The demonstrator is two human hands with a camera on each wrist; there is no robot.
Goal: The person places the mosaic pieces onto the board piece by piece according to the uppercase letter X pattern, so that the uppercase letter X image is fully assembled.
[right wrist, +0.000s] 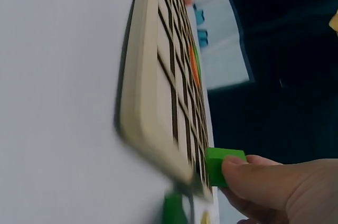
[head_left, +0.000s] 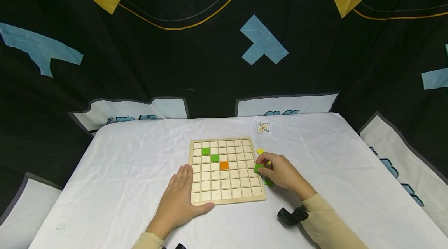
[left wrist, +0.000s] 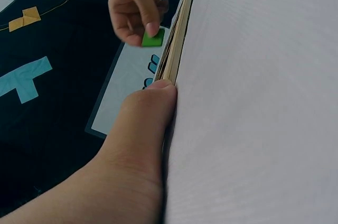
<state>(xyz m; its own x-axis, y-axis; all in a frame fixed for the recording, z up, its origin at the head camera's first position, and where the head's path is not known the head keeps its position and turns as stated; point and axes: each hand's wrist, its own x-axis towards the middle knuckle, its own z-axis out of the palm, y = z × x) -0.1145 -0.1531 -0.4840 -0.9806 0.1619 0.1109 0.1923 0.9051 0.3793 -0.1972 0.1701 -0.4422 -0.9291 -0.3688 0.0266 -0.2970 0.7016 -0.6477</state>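
Observation:
A wooden grid board [head_left: 231, 183] lies on the white table with two green tiles [head_left: 214, 158] and one orange tile [head_left: 224, 165] on a diagonal of its squares. My left hand [head_left: 180, 198] lies flat along the board's left side, thumb at the near edge. Between thumb and fingers, my right hand [head_left: 281, 171] pinches a green tile [right wrist: 224, 167] at the board's right edge. Another green tile [head_left: 269, 181] lies on the table beneath that hand. Beyond the fingers shows a yellow tile [head_left: 260, 151], and more yellow is partly hidden by the hand.
A small printed card [head_left: 264, 127] with a coloured grid pattern lies past the board's far right corner. White cloth covers the table [head_left: 115, 187]. A black curtain [head_left: 210, 74] with blue and yellow shapes hangs behind it. A black strap piece [head_left: 293, 216] sits at the right wrist.

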